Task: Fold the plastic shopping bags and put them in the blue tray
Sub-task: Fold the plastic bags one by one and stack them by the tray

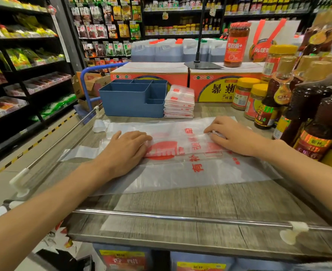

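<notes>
Head view looks down on a wooden shelf top (180, 204) with a metal rail along its near edge. A clear plastic bag (190, 173) with red print lies flat on it, stretched sideways, its handles trailing off to the left. The far long edge of the bag is turned over toward the person, making a doubled band across the middle.

Left hand (126, 147) lies palm down on the left part of that band, fingers straight and together, pressing the fold flat; it grasps nothing. Right hand (231, 133) rests on the right part of the band with its fingers bent at the tips, which seem to nip a small bunch of plastic, though the grip is not plain enough to be sure.

Beyond the bag, at the back left of the shelf, stands the blue tray (130, 104), divided into compartments; none of the bag is in it. Just beside the tray on its right, touching it, sits a stack of folded bags (178, 103). Behind them stand red and yellow cartons (210, 87). Sauce bottles and jars (290, 106) crowd the right side, close to the right hand.
</notes>
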